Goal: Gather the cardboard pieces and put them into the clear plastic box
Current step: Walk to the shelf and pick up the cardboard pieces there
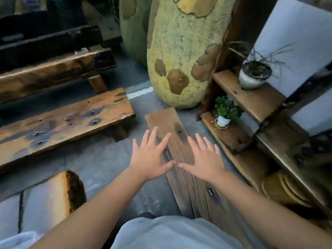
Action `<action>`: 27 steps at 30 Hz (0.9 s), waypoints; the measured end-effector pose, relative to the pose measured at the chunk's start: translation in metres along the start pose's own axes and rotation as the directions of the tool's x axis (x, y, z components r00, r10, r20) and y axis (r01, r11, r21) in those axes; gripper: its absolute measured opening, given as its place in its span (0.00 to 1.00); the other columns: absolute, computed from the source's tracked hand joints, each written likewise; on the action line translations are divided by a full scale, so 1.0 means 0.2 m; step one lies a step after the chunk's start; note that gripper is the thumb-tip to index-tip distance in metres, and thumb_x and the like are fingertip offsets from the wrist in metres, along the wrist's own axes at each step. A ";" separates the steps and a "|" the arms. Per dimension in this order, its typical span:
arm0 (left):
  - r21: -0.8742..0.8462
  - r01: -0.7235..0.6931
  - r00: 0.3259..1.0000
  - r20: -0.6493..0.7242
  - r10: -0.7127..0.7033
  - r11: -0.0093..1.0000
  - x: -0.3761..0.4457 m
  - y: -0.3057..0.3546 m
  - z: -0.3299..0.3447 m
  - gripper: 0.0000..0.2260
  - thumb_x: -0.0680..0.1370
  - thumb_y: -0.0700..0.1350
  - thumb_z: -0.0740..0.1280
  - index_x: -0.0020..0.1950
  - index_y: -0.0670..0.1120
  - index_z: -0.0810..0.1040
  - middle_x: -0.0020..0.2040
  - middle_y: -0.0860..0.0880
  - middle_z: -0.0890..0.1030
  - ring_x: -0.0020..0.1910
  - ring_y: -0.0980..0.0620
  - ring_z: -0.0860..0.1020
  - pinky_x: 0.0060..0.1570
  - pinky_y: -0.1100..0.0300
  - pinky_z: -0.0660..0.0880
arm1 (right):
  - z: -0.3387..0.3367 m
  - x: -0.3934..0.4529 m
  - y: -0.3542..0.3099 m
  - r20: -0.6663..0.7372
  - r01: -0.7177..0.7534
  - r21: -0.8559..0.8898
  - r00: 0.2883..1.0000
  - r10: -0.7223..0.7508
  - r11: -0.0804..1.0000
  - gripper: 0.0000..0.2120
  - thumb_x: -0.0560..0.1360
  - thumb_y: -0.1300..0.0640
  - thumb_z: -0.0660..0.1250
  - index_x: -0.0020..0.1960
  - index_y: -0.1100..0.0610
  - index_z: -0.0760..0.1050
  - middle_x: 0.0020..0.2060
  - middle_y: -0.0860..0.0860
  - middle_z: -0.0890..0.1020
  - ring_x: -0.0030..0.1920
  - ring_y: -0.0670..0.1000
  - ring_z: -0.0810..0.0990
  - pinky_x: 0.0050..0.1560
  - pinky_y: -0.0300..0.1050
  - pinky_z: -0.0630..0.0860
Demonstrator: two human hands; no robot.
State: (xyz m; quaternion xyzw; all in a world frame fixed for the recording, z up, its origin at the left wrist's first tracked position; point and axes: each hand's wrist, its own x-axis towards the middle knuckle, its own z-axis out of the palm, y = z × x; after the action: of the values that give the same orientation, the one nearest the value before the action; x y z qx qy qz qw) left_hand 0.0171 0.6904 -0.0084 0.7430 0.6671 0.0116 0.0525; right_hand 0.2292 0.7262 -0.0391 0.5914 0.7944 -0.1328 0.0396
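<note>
Both of my hands are stretched out in front of me, palms down, fingers spread. My left hand hovers over the left edge of a long wooden plank lying on the concrete floor. My right hand is over the same plank, thumb tips of the two hands almost touching. Neither hand holds anything. No cardboard pieces and no clear plastic box can be made out in this view.
A low wooden bench stands to the left, a second one behind it. A large yellow-green mottled sculpture rises ahead. Wooden shelves at right carry a small green potted plant and a grey pot.
</note>
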 end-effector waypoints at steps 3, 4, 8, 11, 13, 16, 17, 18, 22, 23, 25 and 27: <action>0.000 -0.168 0.986 0.023 0.168 0.986 0.20 0.16 0.02 0.41 0.67 0.74 0.54 0.76 0.61 0.46 0.80 0.44 0.50 0.77 0.41 0.51 0.65 0.31 0.58 | -0.01 -0.06 0.19 -0.019 -0.158 0.043 0.987 0.158 0.987 0.52 0.61 0.19 0.47 0.78 0.44 0.42 0.80 0.49 0.45 0.79 0.55 0.46 0.75 0.62 0.49; -0.002 -0.198 0.980 0.026 0.198 0.980 0.23 0.19 0.02 0.42 0.67 0.74 0.53 0.77 0.61 0.46 0.80 0.44 0.50 0.77 0.41 0.51 0.65 0.31 0.58 | -0.01 -0.07 0.21 -0.023 -0.185 0.051 0.982 0.187 0.981 0.52 0.61 0.20 0.47 0.78 0.44 0.42 0.80 0.49 0.45 0.79 0.54 0.46 0.75 0.62 0.49; -0.025 -0.374 0.922 0.097 0.375 0.927 0.43 0.39 0.06 0.43 0.67 0.76 0.50 0.77 0.59 0.45 0.80 0.45 0.48 0.78 0.41 0.49 0.66 0.30 0.56 | -0.02 -0.13 0.35 -0.026 -0.359 0.100 0.932 0.363 0.928 0.49 0.64 0.22 0.47 0.78 0.43 0.43 0.80 0.50 0.46 0.79 0.55 0.48 0.74 0.61 0.50; -0.021 -0.515 0.850 0.117 0.514 0.857 0.57 0.53 0.07 0.42 0.68 0.77 0.47 0.77 0.58 0.44 0.80 0.45 0.48 0.78 0.42 0.48 0.67 0.31 0.56 | -0.05 -0.17 0.43 -0.051 -0.491 0.156 0.863 0.503 0.857 0.48 0.67 0.22 0.52 0.78 0.44 0.43 0.80 0.49 0.47 0.79 0.55 0.49 0.74 0.60 0.51; -0.016 -0.593 0.797 0.135 0.589 0.805 0.67 0.62 0.07 0.42 0.68 0.77 0.45 0.77 0.59 0.43 0.80 0.45 0.47 0.78 0.42 0.47 0.68 0.31 0.55 | -0.08 -0.19 0.48 -0.052 -0.560 0.196 0.814 0.579 0.805 0.48 0.67 0.23 0.54 0.78 0.44 0.43 0.80 0.49 0.46 0.79 0.55 0.48 0.74 0.60 0.50; -0.014 -0.684 0.719 0.151 0.678 0.729 0.80 0.75 0.06 0.41 0.68 0.77 0.44 0.77 0.59 0.42 0.80 0.46 0.46 0.78 0.43 0.47 0.69 0.32 0.53 | -0.13 -0.22 0.55 -0.055 -0.650 0.239 0.732 0.679 0.721 0.48 0.66 0.22 0.53 0.78 0.43 0.42 0.80 0.48 0.44 0.79 0.55 0.47 0.74 0.61 0.49; -0.018 -0.710 0.694 0.152 0.704 0.704 0.84 0.79 0.06 0.41 0.68 0.77 0.44 0.77 0.59 0.43 0.80 0.47 0.46 0.78 0.43 0.47 0.69 0.32 0.53 | -0.14 -0.24 0.57 -0.060 -0.679 0.251 0.700 0.711 0.690 0.48 0.66 0.22 0.51 0.78 0.43 0.42 0.80 0.48 0.44 0.79 0.55 0.47 0.74 0.61 0.49; -0.023 -0.737 0.665 0.153 0.731 0.676 0.87 0.83 0.06 0.41 0.68 0.76 0.45 0.77 0.59 0.43 0.80 0.47 0.45 0.78 0.43 0.46 0.69 0.32 0.53 | -0.16 -0.25 0.59 -0.064 -0.708 0.263 0.665 0.744 0.656 0.48 0.66 0.22 0.51 0.79 0.43 0.42 0.80 0.48 0.44 0.79 0.54 0.47 0.75 0.61 0.49; -0.035 -0.802 0.585 0.154 0.796 0.596 0.99 0.97 0.07 0.40 0.69 0.75 0.47 0.76 0.60 0.41 0.80 0.48 0.44 0.78 0.44 0.45 0.69 0.33 0.53 | -0.19 -0.30 0.64 -0.082 -0.776 0.318 0.550 0.831 0.545 0.48 0.65 0.22 0.50 0.78 0.43 0.42 0.80 0.48 0.44 0.79 0.54 0.46 0.75 0.61 0.48; -0.030 -0.814 0.570 0.156 0.807 0.580 1.00 1.02 0.07 0.40 0.69 0.75 0.47 0.76 0.60 0.41 0.80 0.48 0.44 0.78 0.44 0.45 0.69 0.33 0.53 | -0.21 -0.32 0.66 -0.090 -0.785 0.314 0.535 0.840 0.533 0.48 0.65 0.21 0.50 0.78 0.43 0.42 0.80 0.48 0.45 0.79 0.54 0.47 0.75 0.61 0.49; -0.043 -0.839 0.532 0.142 0.835 0.542 1.00 1.11 0.06 0.40 0.69 0.75 0.48 0.76 0.60 0.41 0.80 0.48 0.44 0.78 0.44 0.46 0.69 0.33 0.53 | -0.24 -0.37 0.70 -0.101 -0.802 0.308 0.506 0.856 0.511 0.49 0.65 0.21 0.49 0.78 0.43 0.43 0.80 0.49 0.45 0.79 0.54 0.47 0.75 0.62 0.49; -0.047 -0.851 0.515 0.125 0.848 0.523 0.98 1.18 0.04 0.40 0.69 0.75 0.48 0.76 0.60 0.42 0.80 0.48 0.45 0.78 0.44 0.47 0.69 0.33 0.54 | -0.26 -0.42 0.72 -0.120 -0.810 0.318 0.481 0.868 0.493 0.48 0.66 0.22 0.49 0.79 0.44 0.43 0.80 0.49 0.45 0.79 0.54 0.47 0.75 0.62 0.49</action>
State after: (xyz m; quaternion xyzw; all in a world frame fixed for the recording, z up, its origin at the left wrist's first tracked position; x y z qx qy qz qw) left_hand 0.2727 0.8606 -0.0045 0.9735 0.2145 -0.0201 0.0765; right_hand 0.3963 0.7006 0.0058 0.9173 0.3782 -0.1021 -0.0714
